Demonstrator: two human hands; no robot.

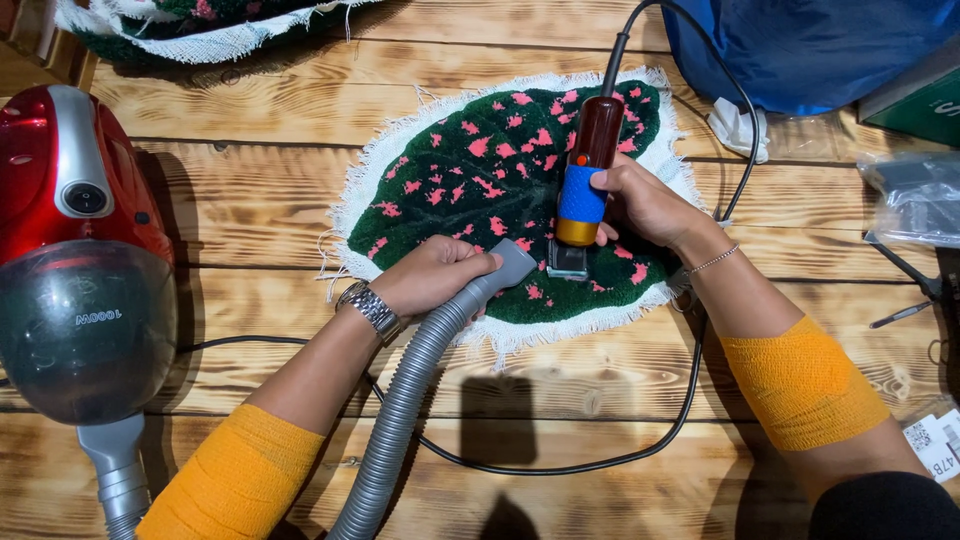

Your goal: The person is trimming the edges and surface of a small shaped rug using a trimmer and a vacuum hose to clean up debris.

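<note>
A leaf-shaped tufted rug, dark green with pink spots and a white fringed edge, lies on the wooden table. My right hand grips an electric clipper with a dark red body and blue band; its blade head rests on the rug's pile. My left hand, wearing a metal wristwatch, holds the grey vacuum hose nozzle against the rug just left of the clipper head. Both forearms carry orange wraps.
A red canister vacuum stands at the left, its grey hose running to my left hand. The clipper's black cord loops across the table. Another rug piece lies top left; a blue bag and plastic packets lie at right.
</note>
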